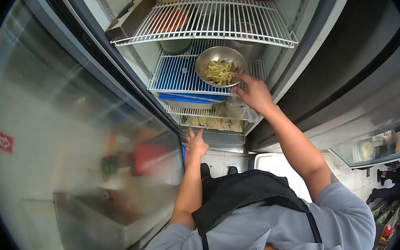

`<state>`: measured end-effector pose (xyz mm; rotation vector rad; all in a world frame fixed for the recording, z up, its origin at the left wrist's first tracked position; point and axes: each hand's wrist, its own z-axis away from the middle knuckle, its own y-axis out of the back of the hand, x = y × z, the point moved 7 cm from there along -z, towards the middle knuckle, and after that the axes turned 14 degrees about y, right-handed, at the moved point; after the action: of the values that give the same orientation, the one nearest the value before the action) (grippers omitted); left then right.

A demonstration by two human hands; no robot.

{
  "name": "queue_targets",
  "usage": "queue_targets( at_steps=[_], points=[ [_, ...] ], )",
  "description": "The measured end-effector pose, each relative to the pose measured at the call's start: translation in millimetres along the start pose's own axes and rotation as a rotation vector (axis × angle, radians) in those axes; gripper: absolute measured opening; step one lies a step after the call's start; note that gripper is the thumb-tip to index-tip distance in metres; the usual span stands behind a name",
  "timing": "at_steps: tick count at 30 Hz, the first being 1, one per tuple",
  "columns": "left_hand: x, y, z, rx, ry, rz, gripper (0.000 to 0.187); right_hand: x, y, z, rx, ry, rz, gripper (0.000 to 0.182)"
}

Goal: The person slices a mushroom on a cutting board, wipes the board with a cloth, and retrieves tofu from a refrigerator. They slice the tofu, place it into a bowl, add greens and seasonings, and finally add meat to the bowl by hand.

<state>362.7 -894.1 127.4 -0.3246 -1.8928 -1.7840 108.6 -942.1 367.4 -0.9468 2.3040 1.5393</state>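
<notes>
A round metal bowl [204, 62] with pale yellow-green strips of food [221, 71] stands on a white wire shelf [158, 83] inside an upright fridge. My right hand [254, 94] is at the bowl's lower right edge, fingers apart; whether a fingertip touches the rim cannot be made out. Lower and to the left, my left hand [196, 143] is in front of the bottom shelves with its fingers spread and nothing in it. Below the bowl are a blue-lidded container [186, 102] and a clear plastic bag [236, 110].
The glass door [82, 135] stands open on the left. Above the bowl, an upper wire shelf [200, 18] juts out with containers on it. Packed food [214, 123] lies on the lowest shelf. A white bin or tray [272, 166] is on the floor. Another person is partly visible far right.
</notes>
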Motion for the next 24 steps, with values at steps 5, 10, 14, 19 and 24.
queue_targets(
  at_steps=[5,10,14,19,24],
  points=[
    [-39,-14,-32,-0.248,0.2,0.154,0.058,5,-3,1,0.065,0.06,-0.006,0.042],
    [-35,-6,-30,-0.203,0.142,0.352,0.051,-4,-7,-22,0.047,0.068,0.025,0.04],
    [-95,-46,-42,-0.416,0.348,0.508,0.057,-23,-15,-23,0.024,0.012,0.003,0.036],
    [-113,-36,-35,-0.326,0.259,0.549,0.053,-3,-16,37,0.233,-0.003,-0.186,0.024],
    [-51,-7,-86,-0.435,0.489,0.996,0.048,20,-71,112,-0.22,-0.306,-0.283,0.02]
  ],
)
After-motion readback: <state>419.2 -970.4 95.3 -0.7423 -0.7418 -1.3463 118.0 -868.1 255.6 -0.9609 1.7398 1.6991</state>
